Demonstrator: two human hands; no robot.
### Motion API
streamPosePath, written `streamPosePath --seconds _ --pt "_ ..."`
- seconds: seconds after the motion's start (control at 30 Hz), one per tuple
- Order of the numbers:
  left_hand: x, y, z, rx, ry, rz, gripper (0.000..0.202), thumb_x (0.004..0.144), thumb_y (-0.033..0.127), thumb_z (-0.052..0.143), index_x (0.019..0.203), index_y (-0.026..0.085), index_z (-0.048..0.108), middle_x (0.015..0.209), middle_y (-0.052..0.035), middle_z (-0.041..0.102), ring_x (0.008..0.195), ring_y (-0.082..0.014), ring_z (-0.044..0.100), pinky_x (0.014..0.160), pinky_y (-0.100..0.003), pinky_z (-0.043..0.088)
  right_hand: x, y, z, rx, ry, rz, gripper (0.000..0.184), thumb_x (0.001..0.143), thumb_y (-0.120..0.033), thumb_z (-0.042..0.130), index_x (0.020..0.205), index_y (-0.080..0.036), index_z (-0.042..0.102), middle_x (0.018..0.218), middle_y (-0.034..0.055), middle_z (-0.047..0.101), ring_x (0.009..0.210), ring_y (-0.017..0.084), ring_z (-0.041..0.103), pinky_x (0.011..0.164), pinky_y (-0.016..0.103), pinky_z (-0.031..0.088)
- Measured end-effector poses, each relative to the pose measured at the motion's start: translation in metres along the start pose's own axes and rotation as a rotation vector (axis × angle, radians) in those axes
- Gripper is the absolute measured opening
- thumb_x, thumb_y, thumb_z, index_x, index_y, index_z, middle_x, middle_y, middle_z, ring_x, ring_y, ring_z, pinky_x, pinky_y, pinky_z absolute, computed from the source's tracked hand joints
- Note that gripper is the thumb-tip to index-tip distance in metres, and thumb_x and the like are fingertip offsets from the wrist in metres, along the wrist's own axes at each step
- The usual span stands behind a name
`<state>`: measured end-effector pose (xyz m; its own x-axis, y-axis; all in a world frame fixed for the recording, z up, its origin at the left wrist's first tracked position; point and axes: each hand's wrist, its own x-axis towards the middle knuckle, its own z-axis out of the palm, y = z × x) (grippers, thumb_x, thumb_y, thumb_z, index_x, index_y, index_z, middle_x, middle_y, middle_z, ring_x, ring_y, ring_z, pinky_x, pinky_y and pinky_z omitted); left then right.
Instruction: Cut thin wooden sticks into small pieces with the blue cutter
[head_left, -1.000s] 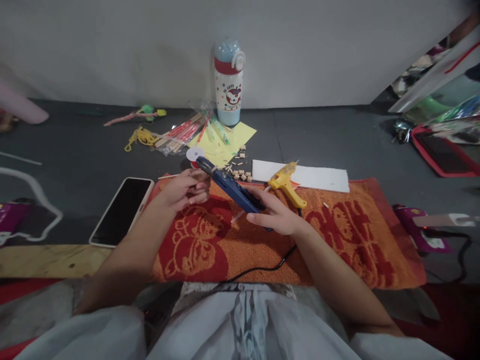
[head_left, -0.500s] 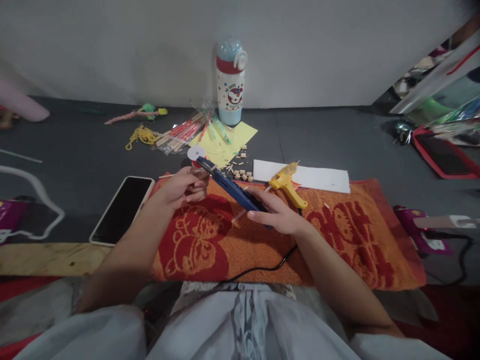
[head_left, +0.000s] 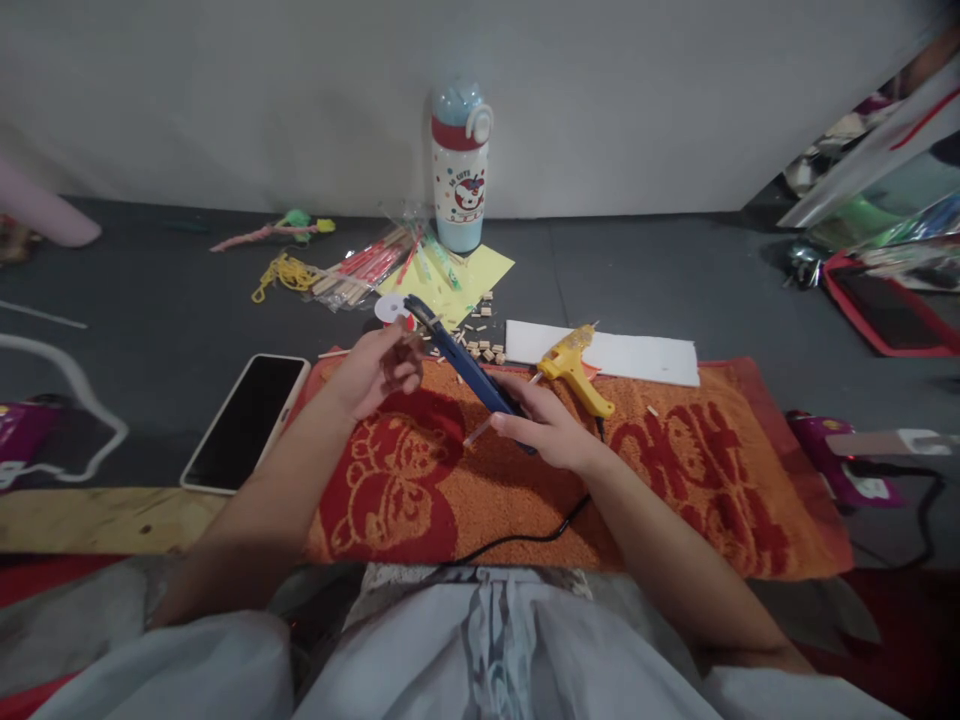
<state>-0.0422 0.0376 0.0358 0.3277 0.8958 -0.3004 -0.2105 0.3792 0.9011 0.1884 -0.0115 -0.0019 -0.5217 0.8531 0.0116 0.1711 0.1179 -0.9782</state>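
Note:
My right hand is closed around the handle end of a long blue-handled cutter, which slants up and to the left above the towel. A small pale piece shows at the cutter's dark head. Beside that head is my left hand, fingers curled and partly blurred; whatever they may grip is hidden. A thin pale stick pokes out behind the left wrist. Short cut wood pieces lie scattered beyond the cutter. To the right rests a yellow glue gun with a clear glue stick in it.
An orange and red towel lies under the hands. Around it are a phone, a white board, yellow paper, bagged sticks, a spool and a bottle. A black cord crosses the towel.
The cutter's head has tilted up and slightly right. My left hand has risen a little and its fingers have loosened; my right hand keeps its hold, shifting slightly left.

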Motion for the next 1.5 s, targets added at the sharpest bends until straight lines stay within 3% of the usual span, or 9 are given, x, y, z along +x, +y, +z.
streamPosePath --seconds 0.1,0.17,0.27,0.37,0.67,1.0,1.5 --pt "0.002 -0.007 0.003 0.046 -0.09 -0.019 0.053 0.067 0.064 0.062 0.079 0.012 0.063 0.06 -0.0039 0.061 0.054 -0.0143 0.059 0.047 -0.024 0.045 0.001 0.001 0.007 0.037 0.066 0.013 0.056 0.085 -0.049 0.053 0.13 -0.017 0.047 0.107 0.0079 0.063 0.094 0.023 0.06 0.086 0.04 0.048" --pt "0.002 -0.014 0.009 0.126 -0.128 -0.007 0.053 0.064 0.059 0.069 0.088 0.012 0.064 0.079 -0.0086 0.068 0.071 -0.0194 0.065 0.058 -0.027 0.05 0.002 0.001 0.013 0.038 0.104 -0.011 0.055 0.086 -0.049 0.053 0.13 -0.017 0.047 0.113 0.0088 0.062 0.102 0.024 0.058 0.093 0.041 0.045" --pt "-0.002 -0.028 0.024 0.227 -0.118 0.126 0.052 0.063 0.05 0.074 0.098 0.015 0.062 0.1 -0.0097 0.069 0.093 -0.0213 0.064 0.081 -0.031 0.05 0.003 0.001 0.022 0.039 0.107 -0.071 0.056 0.087 -0.047 0.053 0.134 -0.019 0.042 0.132 0.0104 0.053 0.119 0.026 0.05 0.104 0.043 0.037" --pt "-0.007 -0.038 0.038 0.211 -0.113 0.185 0.061 0.062 0.046 0.077 0.111 0.017 0.053 0.109 -0.0105 0.066 0.1 -0.021 0.062 0.089 -0.034 0.047 0.005 0.0 0.029 0.01 0.105 -0.09 0.053 0.088 -0.047 0.051 0.131 -0.018 0.044 0.136 0.0115 0.05 0.126 0.027 0.045 0.107 0.044 0.034" --pt "-0.009 -0.045 0.044 0.169 0.04 0.199 0.057 0.058 0.045 0.079 0.099 0.016 0.053 0.1 -0.0067 0.062 0.098 -0.0198 0.059 0.089 -0.031 0.045 0.006 -0.001 0.036 -0.04 0.151 -0.117 0.049 0.089 -0.045 0.049 0.128 -0.015 0.044 0.134 0.0147 0.05 0.121 0.026 0.05 0.104 0.043 0.038" --pt "-0.01 -0.046 0.044 0.158 0.005 0.221 0.057 0.058 0.045 0.08 0.099 0.017 0.052 0.092 -0.0044 0.063 0.089 -0.0184 0.06 0.086 -0.032 0.047 0.004 -0.001 0.035 -0.099 0.16 -0.131 0.048 0.089 -0.042 0.049 0.127 -0.013 0.044 0.131 0.0159 0.054 0.116 0.026 0.054 0.099 0.041 0.042" --pt "-0.011 -0.05 0.044 0.134 0.048 0.256 0.053 0.06 0.045 0.079 0.098 0.017 0.054 0.096 -0.005 0.063 0.096 -0.0195 0.059 0.092 -0.034 0.045 0.005 -0.001 0.034 -0.144 0.163 -0.168 0.046 0.089 -0.04 0.049 0.128 -0.016 0.046 0.132 0.0143 0.054 0.116 0.028 0.055 0.098 0.043 0.043"
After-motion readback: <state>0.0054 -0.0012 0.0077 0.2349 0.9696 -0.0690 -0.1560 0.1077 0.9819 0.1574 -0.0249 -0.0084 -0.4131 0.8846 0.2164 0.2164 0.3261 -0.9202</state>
